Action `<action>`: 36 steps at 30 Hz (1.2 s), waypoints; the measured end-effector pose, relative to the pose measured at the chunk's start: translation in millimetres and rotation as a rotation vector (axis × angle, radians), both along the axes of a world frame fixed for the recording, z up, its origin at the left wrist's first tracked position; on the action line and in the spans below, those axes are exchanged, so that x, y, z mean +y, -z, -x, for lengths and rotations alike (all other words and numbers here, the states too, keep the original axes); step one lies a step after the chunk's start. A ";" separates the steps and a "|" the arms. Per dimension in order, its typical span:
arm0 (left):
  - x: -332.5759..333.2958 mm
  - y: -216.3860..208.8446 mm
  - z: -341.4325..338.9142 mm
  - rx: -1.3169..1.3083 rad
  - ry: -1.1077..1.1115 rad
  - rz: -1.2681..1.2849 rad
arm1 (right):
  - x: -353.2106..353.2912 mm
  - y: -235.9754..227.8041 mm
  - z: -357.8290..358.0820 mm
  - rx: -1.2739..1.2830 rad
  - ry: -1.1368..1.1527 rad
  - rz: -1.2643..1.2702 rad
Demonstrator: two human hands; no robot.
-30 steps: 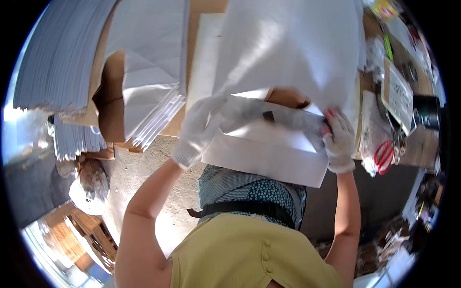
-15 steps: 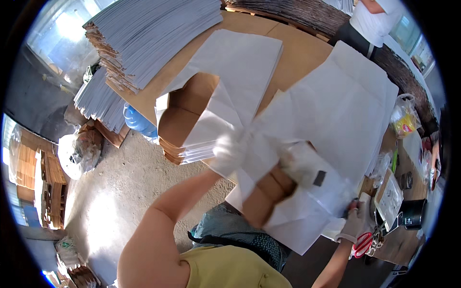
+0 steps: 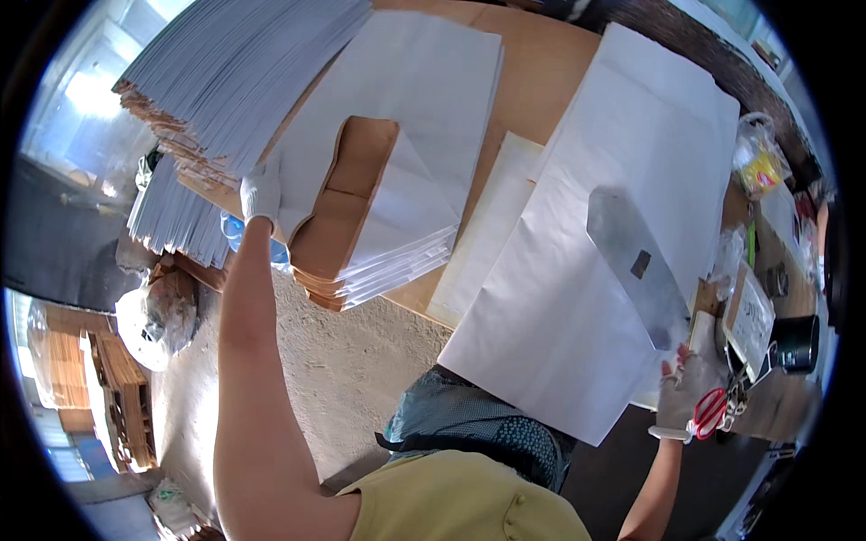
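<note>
Grey plate [image 3: 622, 243] flat on white sheets [image 3: 541, 316] toward the worktop's [image 3: 541, 81] right edge, perhaps as a weight.
Right hand [image 3: 679, 395] at its near end, grip wide; left hand [image 3: 261, 192] by paper bags [image 3: 419, 81], grip too hidden to tell.

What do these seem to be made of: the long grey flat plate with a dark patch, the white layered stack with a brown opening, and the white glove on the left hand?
Plate: smooth grey, with soft sheen; perhaps metal, though stiff plastic is possible.
Stack: probably matte paper, given its creases and thin layered edges.
Glove: likely soft fabric, dull white, close around the wrist.
</note>
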State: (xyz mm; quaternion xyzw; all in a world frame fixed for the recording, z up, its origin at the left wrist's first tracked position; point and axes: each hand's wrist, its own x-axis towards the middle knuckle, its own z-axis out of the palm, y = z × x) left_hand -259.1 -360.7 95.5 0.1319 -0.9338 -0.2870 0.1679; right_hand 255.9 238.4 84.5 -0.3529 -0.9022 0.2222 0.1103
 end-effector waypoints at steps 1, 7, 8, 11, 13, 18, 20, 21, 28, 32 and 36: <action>6.6 6.1 -3.6 -0.073 0.048 0.039 | 0.2 15.9 -16.1 0.062 -0.143 0.011; 42.7 -20.1 -37.3 0.330 0.041 0.973 | -77.5 -4.9 -59.4 -0.327 -0.659 -0.381; 67.5 -42.1 -66.3 0.447 0.109 0.968 | -76.0 -5.4 -64.5 -0.352 -0.692 -0.390; 142.7 -51.2 -170.8 0.325 0.766 0.272 | -62.5 -10.4 -68.9 -0.360 -0.803 -0.368; 186.6 -26.9 -206.9 0.154 1.334 0.048 | -53.4 -9.3 -77.2 -0.348 -0.870 -0.407; 210.9 57.9 -201.7 0.055 1.713 0.187 | -32.8 -38.2 -50.8 -0.120 -0.504 -0.305; 217.2 62.7 -197.1 0.038 1.635 0.072 | -31.7 -43.5 -41.4 -0.002 0.006 0.198; 227.9 58.6 -200.1 0.042 1.586 0.022 | -27.1 -35.0 -40.8 0.185 0.068 0.236; 294.1 56.5 -250.3 -0.376 0.665 -0.878 | -15.8 53.7 -21.1 0.948 0.262 0.434; 299.1 89.4 -246.6 0.038 0.718 -0.401 | -30.5 71.4 13.5 0.909 0.392 0.354; 293.5 91.4 -223.5 0.247 0.917 0.021 | -1.0 78.5 30.9 0.384 0.352 0.111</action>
